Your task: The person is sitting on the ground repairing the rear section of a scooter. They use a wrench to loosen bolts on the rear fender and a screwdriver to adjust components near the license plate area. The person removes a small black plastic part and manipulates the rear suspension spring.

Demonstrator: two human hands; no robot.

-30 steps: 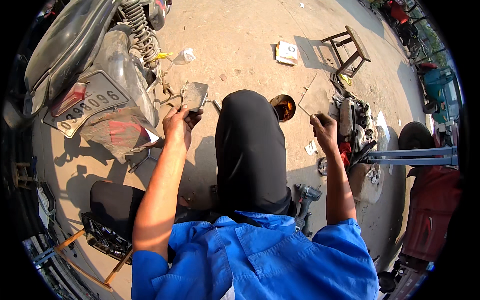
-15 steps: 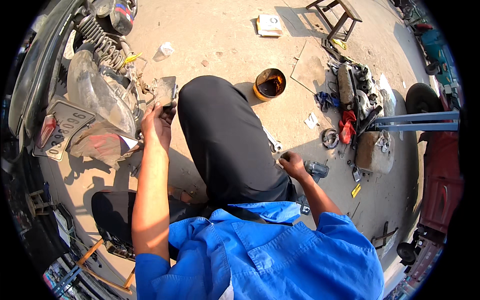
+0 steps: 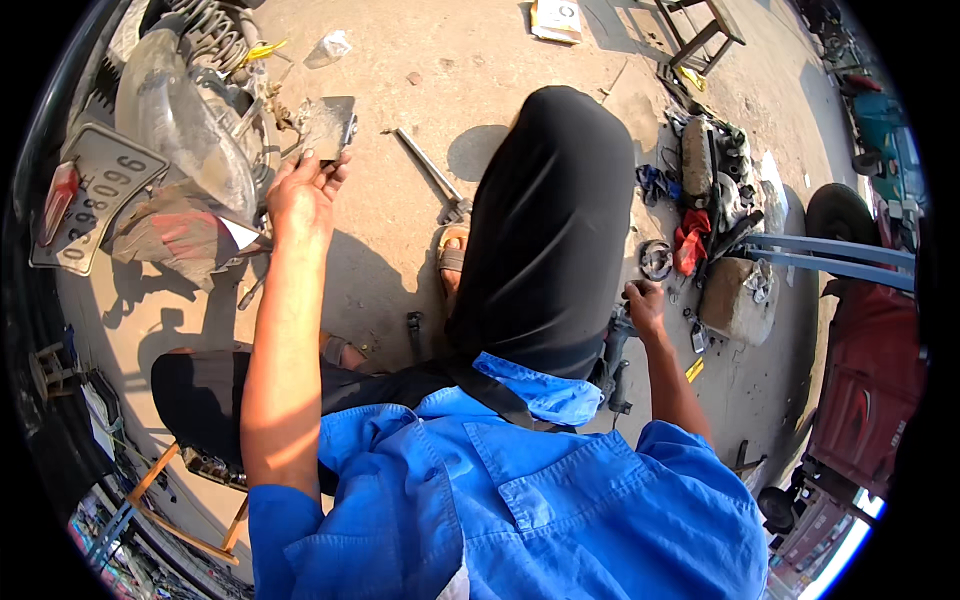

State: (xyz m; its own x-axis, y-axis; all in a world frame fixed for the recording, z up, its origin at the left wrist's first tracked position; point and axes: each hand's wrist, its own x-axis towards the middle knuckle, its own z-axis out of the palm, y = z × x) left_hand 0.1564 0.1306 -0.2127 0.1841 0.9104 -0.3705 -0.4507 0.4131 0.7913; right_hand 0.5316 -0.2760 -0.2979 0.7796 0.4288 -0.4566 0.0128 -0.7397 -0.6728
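My left hand [image 3: 306, 196] grips the lower edge of a grey, flat rectangular metal part [image 3: 328, 124] beside the motorbike's dusty rear parts [image 3: 185, 130]. My right hand [image 3: 642, 300] is closed low at the right of my knee [image 3: 550, 190], just above a power drill [image 3: 616, 350]; what it holds, if anything, is hidden. A long metal tool [image 3: 420, 160] lies on the concrete left of the knee. A dark ring-shaped part [image 3: 656, 258] lies just beyond my right hand.
A pile of parts and rags [image 3: 700, 190], with a red cloth [image 3: 692, 240], lies at the right beside pale blue rails [image 3: 830, 250]. A small stool [image 3: 700, 30] and box [image 3: 555, 20] stand ahead. A maroon vehicle body [image 3: 860, 380] is far right; a padded seat [image 3: 195, 400] lower left.
My right hand has come down from the flat board to beside the drill. My knee has swung right, covering the yellow can. My left hand remains on the metal part.
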